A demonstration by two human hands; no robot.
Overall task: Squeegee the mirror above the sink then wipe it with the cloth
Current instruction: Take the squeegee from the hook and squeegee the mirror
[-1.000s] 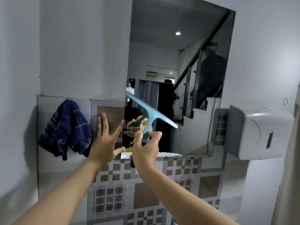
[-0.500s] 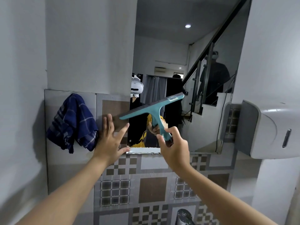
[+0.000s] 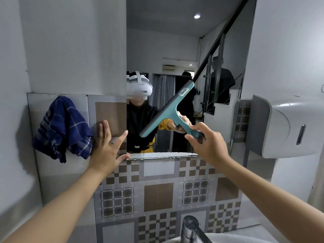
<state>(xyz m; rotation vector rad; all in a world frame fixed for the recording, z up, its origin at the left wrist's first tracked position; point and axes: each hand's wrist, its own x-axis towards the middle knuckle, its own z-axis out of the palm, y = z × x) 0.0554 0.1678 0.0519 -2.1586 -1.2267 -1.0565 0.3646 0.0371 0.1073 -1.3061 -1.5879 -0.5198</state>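
The light around my hands is cool, even and rather dim, and the one bright source I see is a round ceiling lamp (image 3: 197, 16) reflected in the mirror (image 3: 175, 41) high above my right hand (image 3: 208, 146). The cloth (image 3: 61, 127) left of my left hand (image 3: 107, 148) throws a soft grey shadow on the wall. Focus stays fairly sharp, but the wide lens bows the walls outward, and the tap (image 3: 192, 228) far below my grip looks soft.

The tiled wall (image 3: 158, 195) carries the mirror (image 3: 168, 50), set flush above the patterned tiles. A blue checked cloth (image 3: 61, 128) hangs against it at the left, and a grey dispenser (image 3: 284, 127) (front closed) is mounted at the right. The left hand (image 3: 107, 148) lies flat on the tiles beside the mirror's edge.
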